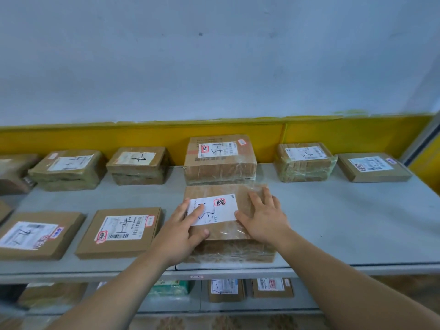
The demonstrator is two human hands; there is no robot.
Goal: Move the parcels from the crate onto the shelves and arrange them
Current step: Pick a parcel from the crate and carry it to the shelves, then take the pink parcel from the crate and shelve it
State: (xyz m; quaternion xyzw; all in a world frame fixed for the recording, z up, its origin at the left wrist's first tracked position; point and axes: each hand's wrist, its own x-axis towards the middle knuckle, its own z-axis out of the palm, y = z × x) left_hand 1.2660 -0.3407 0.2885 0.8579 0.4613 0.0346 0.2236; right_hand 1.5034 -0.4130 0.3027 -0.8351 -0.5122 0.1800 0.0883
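Parcel (226, 231), wrapped in clear tape, was pictured at the front of the grey shelf (345, 217), just in front of a taller parcel (220, 160), with 2 hands laid on its top. The left hand (183, 232) was placed flat across the white label (214, 208), fingers straight and spread, thumb near the front edge. The right hand (264, 217) was spread palm-down over the right part of the top. Both were held open and pressed on the parcel rather than curled round it.

2 flat parcels (121, 232) were seen to the left in the front row, and 4 back parcels (304, 161) were lined up against the yellow band (142, 136) of the wall. Handwritten marks were shown on the labels. On the lower shelf (297, 303), 2 small parcels (226, 290) were visible beside a green packet (171, 288) too blurred to be made out.
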